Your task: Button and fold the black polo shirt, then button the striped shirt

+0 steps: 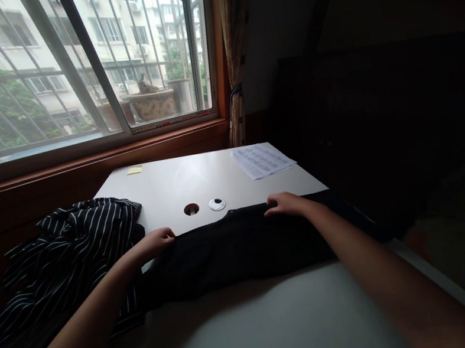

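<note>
A black garment [241,250] lies spread across the white table [243,334], its far edge running left to right. My left hand [157,241] rests on the garment's far left corner, fingers curled over the cloth edge. My right hand [285,202] sits on the far right part of the edge, fingers bent down and pinching the fabric. Both forearms reach over the near part of the table.
A black garment with thin white stripes [66,251] lies bunched at the table's left. Beyond the hands are a round cable hole [191,209], a white cap [217,204], a printed paper sheet [261,160] and a yellow sticky note [134,170]. A barred window lies behind.
</note>
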The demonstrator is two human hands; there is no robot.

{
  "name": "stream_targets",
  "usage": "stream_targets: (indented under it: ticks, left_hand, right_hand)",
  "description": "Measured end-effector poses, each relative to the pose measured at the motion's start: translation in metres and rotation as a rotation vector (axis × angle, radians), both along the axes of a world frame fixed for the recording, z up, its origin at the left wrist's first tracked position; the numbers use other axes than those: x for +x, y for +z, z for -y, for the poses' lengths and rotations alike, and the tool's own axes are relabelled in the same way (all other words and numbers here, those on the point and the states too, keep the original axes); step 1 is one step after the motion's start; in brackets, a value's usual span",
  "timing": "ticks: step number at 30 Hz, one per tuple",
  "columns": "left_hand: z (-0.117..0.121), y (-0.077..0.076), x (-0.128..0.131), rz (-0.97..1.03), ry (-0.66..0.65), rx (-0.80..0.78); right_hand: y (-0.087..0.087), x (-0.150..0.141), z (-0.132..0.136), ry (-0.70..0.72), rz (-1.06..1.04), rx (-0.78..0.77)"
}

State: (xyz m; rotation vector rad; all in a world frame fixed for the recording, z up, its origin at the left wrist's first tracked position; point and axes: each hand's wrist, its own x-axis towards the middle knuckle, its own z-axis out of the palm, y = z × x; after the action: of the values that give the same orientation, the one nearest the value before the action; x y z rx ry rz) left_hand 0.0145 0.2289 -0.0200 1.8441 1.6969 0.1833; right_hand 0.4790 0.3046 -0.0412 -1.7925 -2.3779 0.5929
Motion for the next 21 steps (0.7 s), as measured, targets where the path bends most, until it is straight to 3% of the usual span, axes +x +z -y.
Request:
stream_targets:
  ticks: [4, 7, 10, 12, 16, 18, 21]
  left_hand:
    - [0.009, 0.019, 0.008, -0.079, -0.041, 0.039]
    - [0.034, 0.036, 0.024, -0.257, -0.077, 0.275]
    - [0.064, 0.04, 0.047, -0.388, -0.174, 0.449]
    - [0.08, 0.032, 0.059, -0.407, -0.188, 0.441]
    - [0.098, -0.001, 0.062, -0.461, -0.101, 0.412]
    - [0.103, -0.014, 0.054, -0.5, -0.017, 0.433]
    - [0.111, -0.021, 0.041, -0.54, 0.093, 0.444]
  right_hand:
    - [0.003, 0.064, 0.013, -0.08, 0.065, -0.043]
    - [-0.001, 0.106, 0.025, -0.14, 0.083, 0.045]
    - [-0.016, 0.14, 0.041, -0.325, 0.145, 0.203]
    - [-0.03, 0.156, 0.054, -0.471, 0.189, 0.307]
    - [-0.052, 0.169, 0.081, -0.677, 0.234, 0.398]
    - [-0.056, 0.169, 0.094, -0.743, 0.273, 0.421]
    - [-0.054, 0.165, 0.111, -0.798, 0.376, 0.459]
